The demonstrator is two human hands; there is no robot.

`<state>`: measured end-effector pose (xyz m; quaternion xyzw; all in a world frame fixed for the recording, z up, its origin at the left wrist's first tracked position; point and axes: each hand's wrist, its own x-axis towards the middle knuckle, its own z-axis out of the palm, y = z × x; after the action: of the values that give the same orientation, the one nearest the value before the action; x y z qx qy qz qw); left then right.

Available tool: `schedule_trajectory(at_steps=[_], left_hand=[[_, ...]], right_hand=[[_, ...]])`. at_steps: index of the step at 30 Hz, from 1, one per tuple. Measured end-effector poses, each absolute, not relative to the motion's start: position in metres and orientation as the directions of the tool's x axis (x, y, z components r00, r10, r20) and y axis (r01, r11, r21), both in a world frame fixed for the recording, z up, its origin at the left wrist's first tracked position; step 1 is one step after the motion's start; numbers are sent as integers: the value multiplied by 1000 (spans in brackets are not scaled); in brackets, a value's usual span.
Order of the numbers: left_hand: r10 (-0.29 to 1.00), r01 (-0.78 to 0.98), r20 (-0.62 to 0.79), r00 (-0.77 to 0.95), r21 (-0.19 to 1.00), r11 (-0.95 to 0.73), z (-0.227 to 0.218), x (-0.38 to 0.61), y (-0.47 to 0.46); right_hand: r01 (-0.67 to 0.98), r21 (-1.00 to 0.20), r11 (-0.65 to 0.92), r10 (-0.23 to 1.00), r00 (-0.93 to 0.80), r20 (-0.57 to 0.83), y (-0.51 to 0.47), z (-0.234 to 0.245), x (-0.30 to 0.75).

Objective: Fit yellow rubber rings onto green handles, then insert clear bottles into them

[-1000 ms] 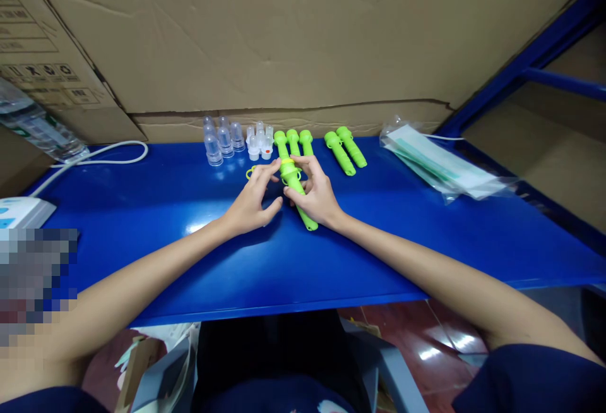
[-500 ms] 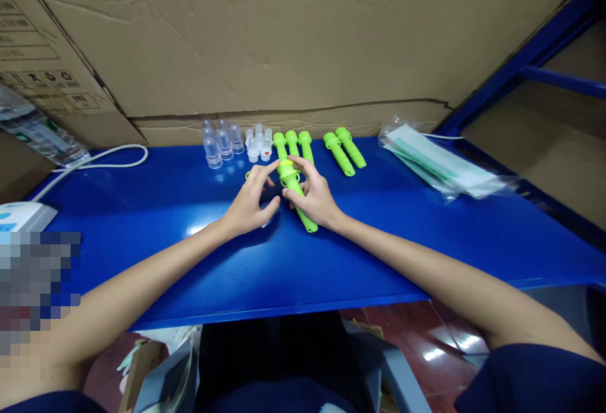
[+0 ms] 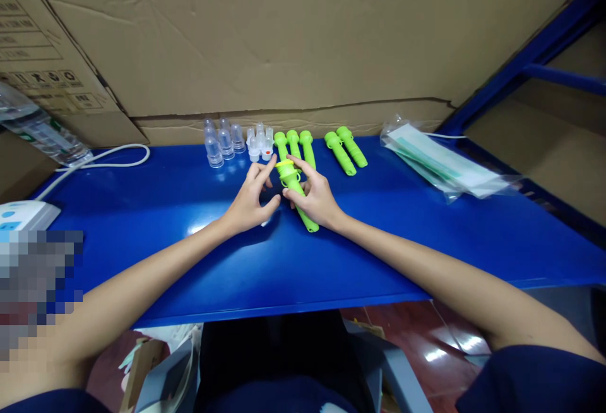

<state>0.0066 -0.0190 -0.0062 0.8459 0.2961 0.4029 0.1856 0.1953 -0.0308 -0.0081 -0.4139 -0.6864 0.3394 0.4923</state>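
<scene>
My right hand (image 3: 315, 195) is closed around a lime-green, torch-shaped tube (image 3: 303, 204), held tilted with its wide head away from me. A yellow ring (image 3: 284, 163) sits on that head, near the right index fingertip. My left hand (image 3: 258, 197) is beside the head on the left, its thumb and fingers apart. The left index fingertip is close to the ring; whether it touches I cannot tell. Just beyond the hands lie several more lime-green tubes (image 3: 293, 141). A small whitish piece (image 3: 266, 222) shows under the left hand, mostly hidden.
Clear plastic caps (image 3: 214, 149) and white-based clear pieces (image 3: 254, 148) stand by the cardboard wall (image 3: 265, 40). Two more green tubes (image 3: 341, 155) and a plastic bag with papers (image 3: 433, 160) lie rightward. A cable (image 3: 123, 154), power strip (image 3: 35, 216) and bottle (image 3: 42, 132) are leftward.
The left index finger has lifted slightly from the yellow ring, which now shows more fully and looks more tilted. The right hand keeps its hold on the tube.
</scene>
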Motion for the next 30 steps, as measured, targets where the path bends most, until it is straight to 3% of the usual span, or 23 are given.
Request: schedule_trajectory(at_steps=[10, 23, 30], left_hand=[[671, 355, 536, 512, 579, -734, -9, 6, -18], [617, 255, 507, 602, 610, -750, 0, 2, -19], [630, 263, 504, 591, 618, -741, -2, 3, -18]], right_hand=[[223, -868, 443, 895, -166, 414, -28, -12, 195], [102, -935, 339, 926, -210, 312, -28, -8, 198], [92, -923, 373, 917, -187, 352, -29, -8, 197]])
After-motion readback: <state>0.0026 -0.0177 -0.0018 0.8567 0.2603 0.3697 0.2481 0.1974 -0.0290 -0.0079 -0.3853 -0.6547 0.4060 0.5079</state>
